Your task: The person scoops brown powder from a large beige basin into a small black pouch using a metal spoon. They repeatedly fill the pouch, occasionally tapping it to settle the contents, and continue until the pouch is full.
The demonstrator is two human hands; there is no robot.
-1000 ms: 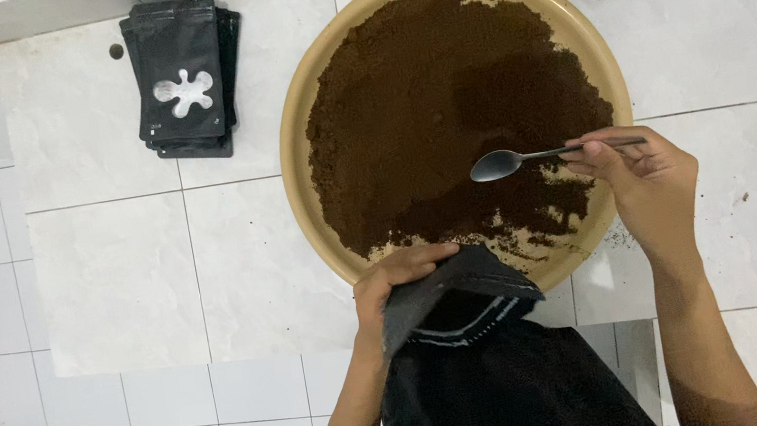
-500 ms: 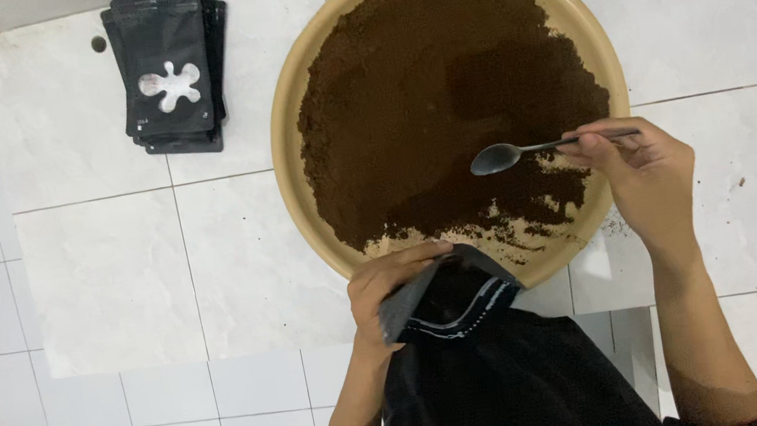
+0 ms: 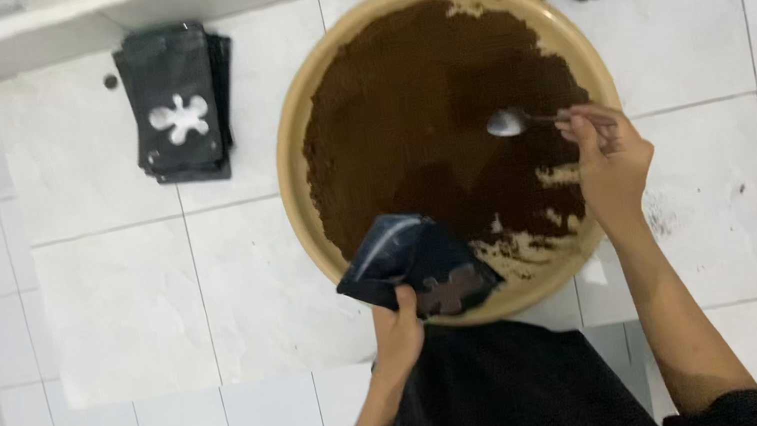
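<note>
My left hand [image 3: 397, 327] gripped a black pouch [image 3: 415, 266] at the basin's [image 3: 294, 155] near rim; right hand [image 3: 608, 161] pinched a spoon [image 3: 511, 123] over brown powder [image 3: 415, 126].

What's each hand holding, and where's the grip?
Left hand grips the black pouch by its lower edge. Right hand pinches the metal spoon by its handle end, above the brown powder.

1. Even, fairly bright light falls from overhead; the white tiled floor [image 3: 161, 308] reads slightly washed out.
2. A soft shadow darkens the brown powder [image 3: 414, 116] near the bowl's middle.
3. The spoon [image 3: 508, 123] shows a small glint.
4. The whole frame is mildly soft, the corners dimmer.
</note>
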